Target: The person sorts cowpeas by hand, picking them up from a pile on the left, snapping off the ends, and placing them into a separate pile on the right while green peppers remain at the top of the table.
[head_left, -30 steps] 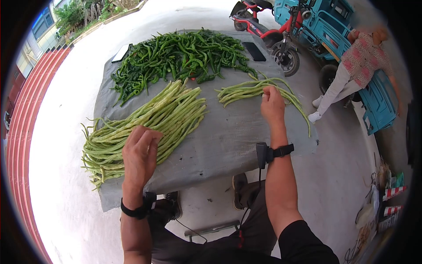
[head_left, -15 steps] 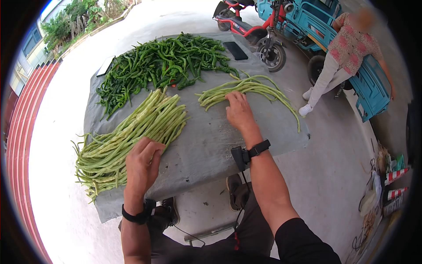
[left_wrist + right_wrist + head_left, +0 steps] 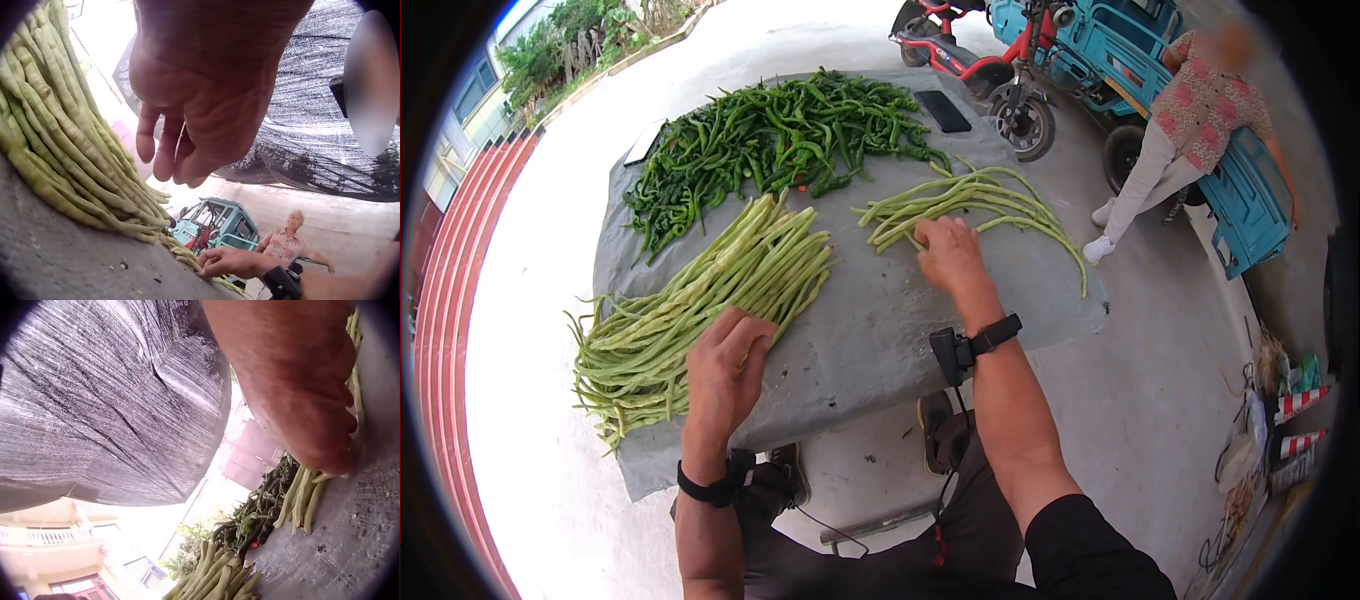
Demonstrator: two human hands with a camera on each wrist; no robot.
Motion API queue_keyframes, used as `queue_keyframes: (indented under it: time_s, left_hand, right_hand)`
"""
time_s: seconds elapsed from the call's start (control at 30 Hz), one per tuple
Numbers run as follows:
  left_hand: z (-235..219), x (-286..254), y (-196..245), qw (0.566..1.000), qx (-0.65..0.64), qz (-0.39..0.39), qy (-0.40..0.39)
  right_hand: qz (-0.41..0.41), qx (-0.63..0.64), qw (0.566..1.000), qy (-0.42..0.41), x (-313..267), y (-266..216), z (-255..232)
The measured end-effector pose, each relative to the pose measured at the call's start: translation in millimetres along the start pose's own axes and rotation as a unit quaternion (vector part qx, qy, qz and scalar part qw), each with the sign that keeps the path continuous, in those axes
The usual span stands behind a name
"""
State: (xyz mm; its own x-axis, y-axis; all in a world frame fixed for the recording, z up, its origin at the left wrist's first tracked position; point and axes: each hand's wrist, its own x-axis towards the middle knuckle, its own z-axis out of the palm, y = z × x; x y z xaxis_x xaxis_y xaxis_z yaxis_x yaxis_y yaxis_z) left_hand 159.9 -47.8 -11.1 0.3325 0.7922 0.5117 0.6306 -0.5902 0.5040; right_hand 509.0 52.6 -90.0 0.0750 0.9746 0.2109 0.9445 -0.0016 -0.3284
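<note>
Two groups of long beans lie on a grey cloth-covered table. My right hand (image 3: 952,257) is at the near edge of the smaller, loose bunch of long beans (image 3: 900,210). Its bent fingers pinch one long bean (image 3: 1010,220), which lies slightly apart from the others and runs off to the right. In the right wrist view, bean ends (image 3: 303,503) stick out past the curled fingers. My left hand (image 3: 725,370) hovers by the near right side of the large long bean pile (image 3: 700,300), fingers loosely bent with nothing between them, as the left wrist view shows.
A heap of green chili peppers (image 3: 790,130) covers the table's far side, with a black phone (image 3: 943,111) to its right and a white phone-like slab (image 3: 645,142) to its left. Beyond stand a red scooter (image 3: 990,70), a blue cargo tricycle (image 3: 1240,200) and a person (image 3: 1200,110).
My right hand has shifted left along the small bunch, from its middle to nearer its left end, and one bean has come toward me from the rest. The left hand stays nearly still.
</note>
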Motion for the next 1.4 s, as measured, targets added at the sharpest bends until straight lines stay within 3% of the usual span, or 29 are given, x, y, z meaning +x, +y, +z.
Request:
queue_keyframes:
  time_s: [0.23, 0.33, 0.43, 0.53, 0.7, 0.8, 0.9, 1.03, 1.13, 1.23, 1.4]
  left_hand:
    - [1, -1, -1, 1.0, 0.001, -0.01, -0.01]
    - [3, -2, -3, 1.0, 0.004, -0.008, -0.015]
    - [4, -2, -2, 1.0, 0.009, -0.004, -0.021]
    - [6, -2, -2, 1.0, 0.009, -0.004, -0.029]
    - [9, -2, 0, 0.999, -0.013, -0.004, -0.038]
    - [12, -2, 3, 0.994, -0.091, -0.049, -0.044]
    - [16, -2, 4, 0.974, -0.2, -0.104, -0.031]
    - [27, -6, 0, 0.886, -0.417, -0.201, 0.022]
    - [28, -5, -1, 0.857, -0.471, -0.196, 0.066]
    - [23, -8, -5, 0.859, -0.475, -0.184, 0.058]
    - [19, -9, -7, 0.847, -0.491, -0.194, 0.062]
  right_hand:
    - [-0.002, 0.034, 0.999, -0.016, 2, 1, -7]
    - [-0.039, 0.144, 0.989, -0.008, 0, 2, -20]
    - [-0.028, 0.26, 0.963, -0.067, -1, -9, -50]
    - [-0.06, 0.367, 0.926, -0.067, -1, -11, -61]
    - [-0.102, 0.471, 0.871, -0.095, -8, -31, -81]
    - [-0.113, 0.505, 0.843, -0.145, -14, -52, -82]
    - [-0.135, 0.529, 0.813, -0.203, -20, -73, -77]
    - [-0.163, 0.534, 0.785, -0.27, -26, -96, -69]
    - [-0.175, 0.534, 0.761, -0.325, -27, -103, -58]
    - [-0.172, 0.495, 0.773, -0.357, -31, -112, -57]
    - [-0.161, 0.504, 0.752, -0.393, -37, -123, -54]
